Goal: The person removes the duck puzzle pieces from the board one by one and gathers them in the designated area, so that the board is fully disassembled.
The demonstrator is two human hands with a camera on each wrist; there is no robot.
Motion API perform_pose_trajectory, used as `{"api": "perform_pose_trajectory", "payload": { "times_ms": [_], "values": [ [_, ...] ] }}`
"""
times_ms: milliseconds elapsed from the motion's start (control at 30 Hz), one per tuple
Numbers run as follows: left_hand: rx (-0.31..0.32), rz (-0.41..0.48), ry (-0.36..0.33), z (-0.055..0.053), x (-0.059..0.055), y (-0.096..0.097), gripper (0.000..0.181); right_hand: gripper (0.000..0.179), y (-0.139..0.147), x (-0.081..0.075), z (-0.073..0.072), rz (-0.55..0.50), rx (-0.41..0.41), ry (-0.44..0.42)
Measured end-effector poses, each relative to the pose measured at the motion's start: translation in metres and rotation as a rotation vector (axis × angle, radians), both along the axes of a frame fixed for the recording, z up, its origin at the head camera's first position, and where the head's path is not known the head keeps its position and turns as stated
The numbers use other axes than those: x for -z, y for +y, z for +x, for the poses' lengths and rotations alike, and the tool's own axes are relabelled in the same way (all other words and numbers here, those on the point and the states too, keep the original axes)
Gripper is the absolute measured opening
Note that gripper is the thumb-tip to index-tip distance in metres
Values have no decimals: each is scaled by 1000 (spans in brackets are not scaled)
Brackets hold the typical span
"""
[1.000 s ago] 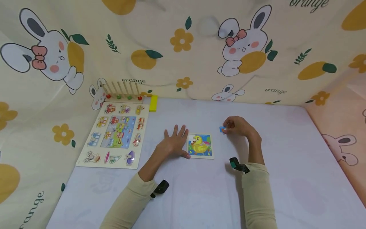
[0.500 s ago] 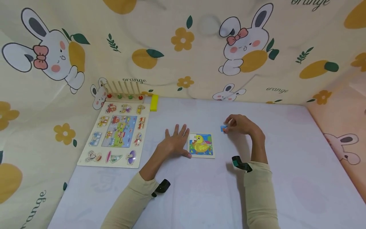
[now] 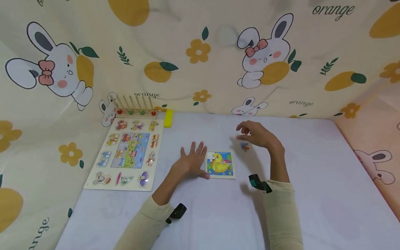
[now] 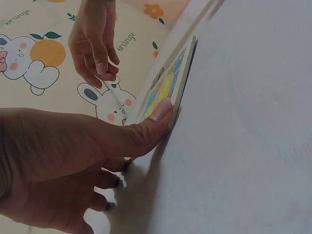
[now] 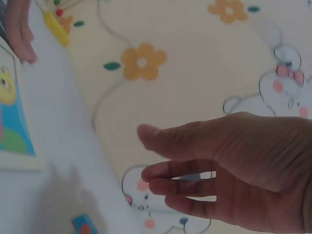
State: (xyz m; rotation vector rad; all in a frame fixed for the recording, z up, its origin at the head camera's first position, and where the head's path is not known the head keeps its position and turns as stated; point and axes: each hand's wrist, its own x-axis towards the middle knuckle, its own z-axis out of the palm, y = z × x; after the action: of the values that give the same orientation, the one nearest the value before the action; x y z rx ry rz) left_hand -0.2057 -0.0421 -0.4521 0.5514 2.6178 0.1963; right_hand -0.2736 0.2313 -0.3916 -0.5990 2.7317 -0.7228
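Note:
A small square duck puzzle (image 3: 220,166) with a pale frame lies on the table, a white patch at its picture's upper left corner. My left hand (image 3: 190,165) rests beside it with fingers spread, and in the left wrist view its thumb (image 4: 158,113) touches the frame's edge. To the right of the duck puzzle lies a small blue and orange puzzle piece (image 3: 244,147). Just above that piece my right hand (image 3: 257,135) is raised, fingers loosely bent and holding nothing. The right wrist view shows the blue puzzle piece (image 5: 85,224) at its bottom edge, apart from the fingers.
A large vehicle and toy picture board (image 3: 131,151) lies at the left. Behind it stands a rack of upright rods (image 3: 134,104) with red and green beads, next to a yellow block (image 3: 168,118). A rabbit-patterned cloth (image 3: 200,80) rises along the table's back edge.
My right hand has let go of the blue puzzle piece and lifted off it; the piece now lies on the table. The left hand stays at the duck puzzle. The head view has tilted slightly.

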Motion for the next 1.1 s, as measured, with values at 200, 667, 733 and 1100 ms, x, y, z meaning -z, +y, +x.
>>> {"api": "perform_pose_trajectory", "payload": {
  "times_ms": [200,667,733,1100],
  "values": [
    [-12,-23,-3,-1,-5,-1,114,36,-32,1,4,37,-157,-58],
    [25,-31,2,-2,3,0,115,45,-75,29,12,238,-297,-186],
    [24,-32,3,-1,2,-1,115,43,-77,31,12,249,-315,-153],
    [27,-34,-6,-3,2,-1,114,33,-86,38,13,326,-323,-51]
  ]
}}
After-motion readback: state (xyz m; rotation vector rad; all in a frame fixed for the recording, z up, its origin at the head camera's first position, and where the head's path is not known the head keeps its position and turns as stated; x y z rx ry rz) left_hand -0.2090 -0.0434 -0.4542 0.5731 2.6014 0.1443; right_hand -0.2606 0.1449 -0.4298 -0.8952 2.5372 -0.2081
